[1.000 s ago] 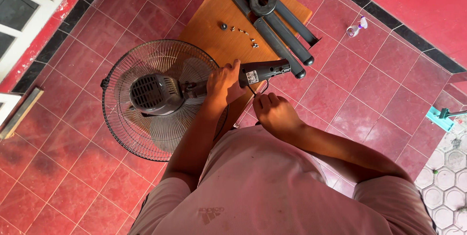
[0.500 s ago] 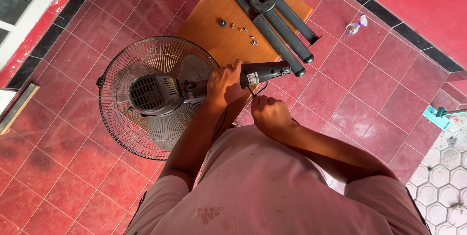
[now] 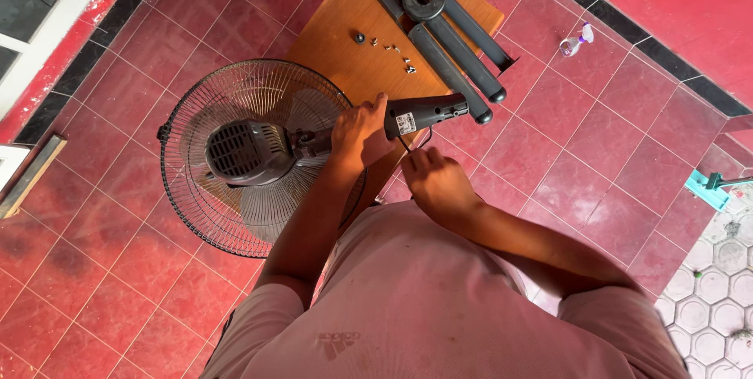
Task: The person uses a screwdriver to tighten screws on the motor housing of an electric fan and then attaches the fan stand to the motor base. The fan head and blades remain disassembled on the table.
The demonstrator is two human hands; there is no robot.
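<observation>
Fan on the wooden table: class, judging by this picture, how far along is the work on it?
Done: the cross-shaped base lies detached, with loose screws beside it. In hand: the left hand grips the fan's neck while the right hand holds the cord. Left: the wire guard remains on.

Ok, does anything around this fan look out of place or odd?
Yes. The grey wire-caged fan head lies on its side, off its stand, overhanging the orange wooden table. The dark cross-shaped base lies detached there beside small loose screws. The left hand grips the fan's neck; the right hand pinches its black cord.
</observation>
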